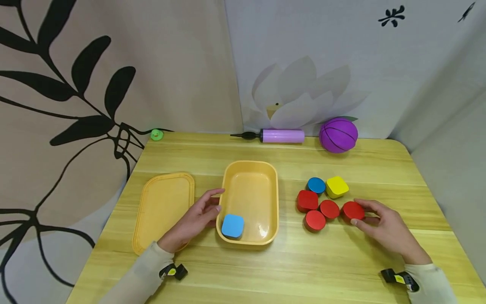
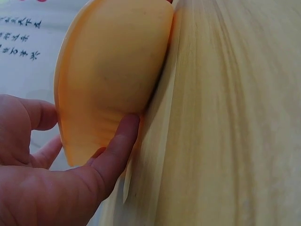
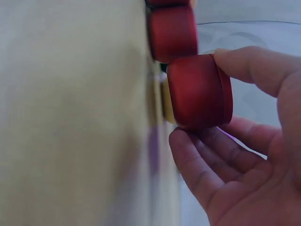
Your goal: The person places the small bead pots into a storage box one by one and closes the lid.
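Note:
My left hand (image 1: 199,215) touches the left side of a yellow plastic container (image 1: 276,202). In the left wrist view, its fingers rest against the outer wall and rim (image 2: 101,70). A light-blue rounded-square block (image 1: 233,226) lies in the container's near left corner. Over on the right, my right hand (image 1: 385,226) pinches a red round block (image 1: 352,211) between thumb and fingers, as the right wrist view also shows. Left of it are two red round blocks (image 1: 315,221), a red rounded-square block (image 1: 307,201), a blue round block (image 1: 316,185) and a yellow rounded-square block (image 1: 337,187).
A flat yellow lid (image 1: 167,207) lies left of the container, partly under my left forearm and hand. Along the table's back edge are a small green duck toy (image 1: 157,134), a purple hand pump (image 1: 282,136) and a purple ball (image 1: 338,135). Patterned cloth hangs behind.

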`<state>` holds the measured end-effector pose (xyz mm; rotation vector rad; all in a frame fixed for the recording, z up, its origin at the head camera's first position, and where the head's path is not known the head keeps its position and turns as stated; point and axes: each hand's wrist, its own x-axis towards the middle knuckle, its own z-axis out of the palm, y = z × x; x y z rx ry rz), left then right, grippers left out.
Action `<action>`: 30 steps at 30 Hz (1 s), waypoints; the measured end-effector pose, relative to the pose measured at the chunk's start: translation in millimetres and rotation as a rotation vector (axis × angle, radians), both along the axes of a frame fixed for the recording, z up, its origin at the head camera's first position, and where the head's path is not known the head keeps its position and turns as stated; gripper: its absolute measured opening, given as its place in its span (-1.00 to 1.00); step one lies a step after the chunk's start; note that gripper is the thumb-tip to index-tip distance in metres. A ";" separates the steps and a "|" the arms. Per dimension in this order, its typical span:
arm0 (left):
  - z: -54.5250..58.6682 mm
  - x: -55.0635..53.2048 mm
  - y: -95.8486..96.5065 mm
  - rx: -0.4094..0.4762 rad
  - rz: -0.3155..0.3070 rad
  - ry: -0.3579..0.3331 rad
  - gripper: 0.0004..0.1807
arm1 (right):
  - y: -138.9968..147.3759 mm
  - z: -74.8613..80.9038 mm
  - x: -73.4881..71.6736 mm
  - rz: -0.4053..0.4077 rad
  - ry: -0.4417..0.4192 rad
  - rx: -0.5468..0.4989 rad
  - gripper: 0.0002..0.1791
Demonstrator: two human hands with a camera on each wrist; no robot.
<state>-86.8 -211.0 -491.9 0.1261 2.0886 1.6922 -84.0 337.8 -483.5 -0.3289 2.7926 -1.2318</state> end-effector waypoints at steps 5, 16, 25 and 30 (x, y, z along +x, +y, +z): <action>-0.9 -0.8 0.6 0.007 -0.004 0.002 -0.42 | 2.4 11.0 -1.1 -0.020 0.085 -0.010 -0.33; -1.3 -1.3 -0.1 0.000 0.001 0.005 -0.43 | -31.7 39.3 -12.3 0.053 0.174 -0.062 -0.33; -0.1 -1.3 0.1 -0.007 0.003 0.004 -0.44 | -79.4 51.1 -29.6 0.195 0.212 -0.082 -0.38; 0.9 -0.1 0.5 -0.007 0.008 0.007 -0.45 | -102.3 53.1 -36.4 0.256 0.184 -0.063 -0.39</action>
